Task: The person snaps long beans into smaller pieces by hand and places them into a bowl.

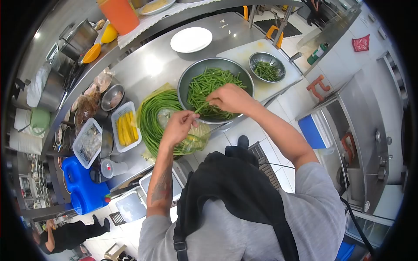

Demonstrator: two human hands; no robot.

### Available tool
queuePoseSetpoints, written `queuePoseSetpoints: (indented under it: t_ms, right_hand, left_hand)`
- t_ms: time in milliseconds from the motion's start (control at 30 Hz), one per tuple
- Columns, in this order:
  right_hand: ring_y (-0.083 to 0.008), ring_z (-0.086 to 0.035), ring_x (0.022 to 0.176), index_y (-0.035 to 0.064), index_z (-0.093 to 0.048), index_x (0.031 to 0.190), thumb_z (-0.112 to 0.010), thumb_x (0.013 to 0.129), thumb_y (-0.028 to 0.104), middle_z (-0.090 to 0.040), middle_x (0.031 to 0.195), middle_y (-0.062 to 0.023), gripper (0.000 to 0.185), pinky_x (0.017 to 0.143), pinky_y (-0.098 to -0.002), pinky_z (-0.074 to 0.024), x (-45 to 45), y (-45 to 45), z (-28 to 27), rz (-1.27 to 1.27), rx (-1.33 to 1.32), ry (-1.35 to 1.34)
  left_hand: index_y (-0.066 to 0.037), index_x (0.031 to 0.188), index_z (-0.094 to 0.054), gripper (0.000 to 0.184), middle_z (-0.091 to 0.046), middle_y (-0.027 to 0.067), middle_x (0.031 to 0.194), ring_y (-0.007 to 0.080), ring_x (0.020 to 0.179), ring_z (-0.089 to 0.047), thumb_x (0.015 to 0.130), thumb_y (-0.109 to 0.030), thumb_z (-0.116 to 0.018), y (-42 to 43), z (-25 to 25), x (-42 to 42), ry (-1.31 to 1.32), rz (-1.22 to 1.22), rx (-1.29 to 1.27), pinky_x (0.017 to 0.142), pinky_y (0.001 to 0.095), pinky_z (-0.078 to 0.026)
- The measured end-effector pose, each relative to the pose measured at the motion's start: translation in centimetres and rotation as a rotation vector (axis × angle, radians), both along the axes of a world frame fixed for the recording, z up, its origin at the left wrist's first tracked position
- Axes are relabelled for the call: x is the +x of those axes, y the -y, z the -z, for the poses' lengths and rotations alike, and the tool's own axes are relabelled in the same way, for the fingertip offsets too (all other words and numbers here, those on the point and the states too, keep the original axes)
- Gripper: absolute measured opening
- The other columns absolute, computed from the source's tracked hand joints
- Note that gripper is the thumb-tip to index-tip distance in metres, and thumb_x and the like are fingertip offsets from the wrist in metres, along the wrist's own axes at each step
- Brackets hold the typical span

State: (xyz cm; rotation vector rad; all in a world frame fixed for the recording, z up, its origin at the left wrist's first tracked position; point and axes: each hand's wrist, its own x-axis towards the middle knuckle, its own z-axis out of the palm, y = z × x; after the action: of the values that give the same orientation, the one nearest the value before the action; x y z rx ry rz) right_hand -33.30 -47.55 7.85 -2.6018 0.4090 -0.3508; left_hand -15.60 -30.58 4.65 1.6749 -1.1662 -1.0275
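Note:
A wide metal bowl (183,82) holds many short cut pieces of green long bean (211,82). My left hand (178,126) is closed in a pinch at the bowl's near left rim, with a green long bean end showing at its fingertips. Over the bowl, my right hand (231,99) has its fingers pinched together; what lies between them is hidden. Left of the bowl, a big coil of uncut long beans (150,115) rests on a yellowish plastic bag (198,135). A small metal bowl (278,65) with thin green pieces stands to the right on a white cutting board (265,91).
A white plate (191,40) lies behind the bowl on the steel counter (143,65). White baskets, one with yellow strips (127,129), stand at left near a blue jug (85,185). An overhead shelf (161,21) runs behind. Another person (65,237) is at lower left.

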Motion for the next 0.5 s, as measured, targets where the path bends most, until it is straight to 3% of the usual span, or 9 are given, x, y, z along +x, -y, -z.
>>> queuePoseSetpoints:
  t_ms: [100,167,233,267,300,333,400,467,500]
  right_hand:
    - [-0.0344,-0.069,0.079,0.0107,-0.075,0.105,-0.068,0.087,0.020,-0.072,0.089,-0.0157,0.022,0.075,-0.0448,-0.0543,-0.2,-1.0,-0.1,-0.041,0.088,-0.006]
    - [-0.0351,-0.070,0.076,0.0049,-0.075,0.094,-0.067,0.080,0.015,-0.071,0.081,-0.0186,0.018,0.071,-0.0448,-0.0560,0.7,-2.7,0.9,-0.058,0.058,0.094]
    - [-0.0351,-0.071,0.073,0.0012,-0.072,0.086,-0.065,0.077,0.011,-0.070,0.076,-0.0195,0.015,0.066,-0.0436,-0.0571,1.7,-3.2,3.7,0.173,-0.373,0.033]
    - [-0.0347,-0.071,0.070,-0.0007,-0.068,0.081,-0.063,0.075,0.008,-0.068,0.075,-0.0193,0.011,0.062,-0.0424,-0.0577,2.1,-2.0,5.0,0.224,-0.394,-0.023]
    - [-0.0343,-0.072,0.073,0.0025,-0.071,0.091,-0.064,0.076,0.007,-0.072,0.082,-0.0158,0.017,0.066,-0.0443,-0.0581,2.4,-1.0,4.4,0.307,-0.340,-0.118]
    - [-0.0345,-0.072,0.075,0.0058,-0.073,0.093,-0.065,0.078,0.009,-0.073,0.086,-0.0135,0.018,0.069,-0.0448,-0.0579,2.2,-0.8,4.0,0.291,-0.519,0.170]
    - [-0.0346,-0.072,0.077,0.0091,-0.075,0.095,-0.066,0.079,0.011,-0.074,0.089,-0.0112,0.019,0.072,-0.0453,-0.0577,1.6,-1.9,2.0,0.250,-0.675,0.448]
    - [-0.0349,-0.071,0.083,0.0135,-0.077,0.099,-0.066,0.082,0.015,-0.075,0.092,-0.0097,0.020,0.077,-0.0452,-0.0562,1.4,-3.0,1.3,-0.127,-0.028,0.387]
    - [-0.0349,-0.071,0.083,0.0135,-0.077,0.099,-0.066,0.082,0.015,-0.075,0.092,-0.0097,0.020,0.077,-0.0452,-0.0562,1.3,-3.2,1.2,-0.128,-0.012,0.381]
  left_hand:
    - [0.004,0.101,-0.070,0.022,-0.066,0.0014,0.070,0.0053,0.061,-0.051,0.100,-0.013,-0.057,-0.4,0.4,0.6,0.003,0.038,0.052,0.056,0.0251,-0.041]
    - [0.001,0.104,-0.071,0.023,-0.064,-0.0004,0.071,0.0040,0.057,-0.046,0.102,-0.016,-0.055,0.0,0.5,-0.1,0.022,0.033,0.010,0.053,0.0233,-0.037]
    - [0.001,0.103,-0.071,0.023,-0.063,-0.0008,0.070,0.0041,0.056,-0.046,0.102,-0.015,-0.055,0.5,1.9,-1.0,0.196,-0.041,-0.022,0.052,0.0235,-0.037]
    - [0.001,0.102,-0.071,0.024,-0.062,-0.0012,0.068,0.0042,0.055,-0.045,0.102,-0.015,-0.054,0.2,2.5,-1.4,0.368,-0.112,-0.045,0.052,0.0236,-0.036]
    - [0.001,0.102,-0.071,0.024,-0.062,-0.0012,0.068,0.0042,0.055,-0.045,0.102,-0.015,-0.054,0.0,2.4,-1.5,0.370,-0.105,-0.043,0.052,0.0236,-0.036]
    - [0.001,0.100,-0.071,0.023,-0.063,0.0000,0.070,0.0061,0.057,-0.048,0.101,-0.014,-0.054,0.0,2.0,-1.4,0.234,-0.112,-0.063,0.054,0.0256,-0.038]
    - [0.002,0.099,-0.071,0.022,-0.064,0.0011,0.071,0.0080,0.060,-0.051,0.100,-0.013,-0.054,-0.3,2.0,-1.1,0.082,-0.132,-0.067,0.055,0.0276,-0.040]
    - [0.002,0.112,-0.067,0.024,-0.059,-0.0014,0.069,0.0049,0.056,-0.043,0.103,-0.014,-0.051,-0.1,2.1,-0.1,-0.164,-0.052,0.080,0.053,0.0209,-0.036]
    - [0.002,0.112,-0.067,0.024,-0.059,-0.0014,0.069,0.0049,0.056,-0.043,0.103,-0.014,-0.051,-0.3,2.1,-0.1,-0.170,-0.056,0.095,0.053,0.0209,-0.036]
